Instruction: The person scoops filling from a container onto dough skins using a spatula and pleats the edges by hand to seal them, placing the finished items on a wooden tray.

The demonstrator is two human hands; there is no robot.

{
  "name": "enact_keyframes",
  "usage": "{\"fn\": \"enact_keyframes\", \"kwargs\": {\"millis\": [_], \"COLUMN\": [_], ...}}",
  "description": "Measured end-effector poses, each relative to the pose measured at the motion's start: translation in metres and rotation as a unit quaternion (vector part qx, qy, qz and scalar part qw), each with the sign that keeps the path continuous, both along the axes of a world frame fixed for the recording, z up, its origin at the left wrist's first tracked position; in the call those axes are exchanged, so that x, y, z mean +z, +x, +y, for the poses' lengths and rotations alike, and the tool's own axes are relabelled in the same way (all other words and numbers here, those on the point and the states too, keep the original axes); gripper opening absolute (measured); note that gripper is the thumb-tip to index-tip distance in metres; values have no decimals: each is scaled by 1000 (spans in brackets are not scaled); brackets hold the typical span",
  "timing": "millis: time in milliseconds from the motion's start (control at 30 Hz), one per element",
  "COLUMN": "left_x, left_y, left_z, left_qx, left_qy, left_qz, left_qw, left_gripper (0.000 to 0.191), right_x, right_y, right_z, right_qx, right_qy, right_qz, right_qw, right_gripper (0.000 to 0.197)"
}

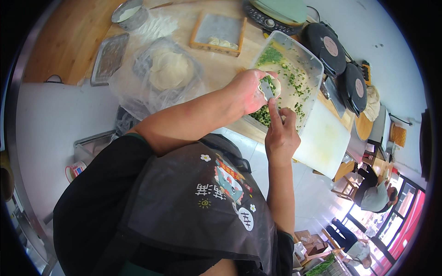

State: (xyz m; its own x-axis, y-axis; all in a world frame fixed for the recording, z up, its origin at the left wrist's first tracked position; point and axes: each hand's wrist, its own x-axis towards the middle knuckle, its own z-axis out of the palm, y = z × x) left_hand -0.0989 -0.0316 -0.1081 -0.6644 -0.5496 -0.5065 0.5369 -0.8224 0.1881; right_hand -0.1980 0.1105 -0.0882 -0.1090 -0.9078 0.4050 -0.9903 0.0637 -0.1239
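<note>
My left hand (251,90) cups a round dough wrapper (277,89) with chopped green filling (268,81) in its middle. In my right hand (283,134) is a flat metal spatula (266,90), its blade pressed on the filling and my forefinger stretched along it. Both hands are over a clear plastic bin (319,74). More chopped greens (261,116) are heaped at the bin's near end, and finer green bits (270,56) lie at its far end. My left hand hides part of the bin.
Left of the bin, a dough lump (171,70) rests in a plastic bag. Behind are a wooden-framed tray (215,29) holding dumplings, a metal bowl (129,15) and loose flour (157,27). Rightward are a white cutting board (326,141) and black electric griddles (324,48). Two people sit far right.
</note>
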Motion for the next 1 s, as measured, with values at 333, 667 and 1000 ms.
{"fn": "enact_keyframes", "kwargs": {"millis": [333,667,1000], "left_x": [2,-20,11], "left_y": [19,77,90], "left_z": [-6,-44,-37], "left_qx": [-18,74,43], "left_qy": [-5,-35,-39], "left_qz": [-42,-94,-37], "left_qw": [999,992,998], "left_gripper": [30,33,53], "right_x": [-1,-32,-18], "right_y": [-2,1,-60], "right_z": [-21,-66,-56], "right_qx": [63,17,-62], "right_qy": [-18,288,398], "right_qz": [15,-61,-648], "right_qw": [998,955,646], "right_gripper": [50,19,30]}}
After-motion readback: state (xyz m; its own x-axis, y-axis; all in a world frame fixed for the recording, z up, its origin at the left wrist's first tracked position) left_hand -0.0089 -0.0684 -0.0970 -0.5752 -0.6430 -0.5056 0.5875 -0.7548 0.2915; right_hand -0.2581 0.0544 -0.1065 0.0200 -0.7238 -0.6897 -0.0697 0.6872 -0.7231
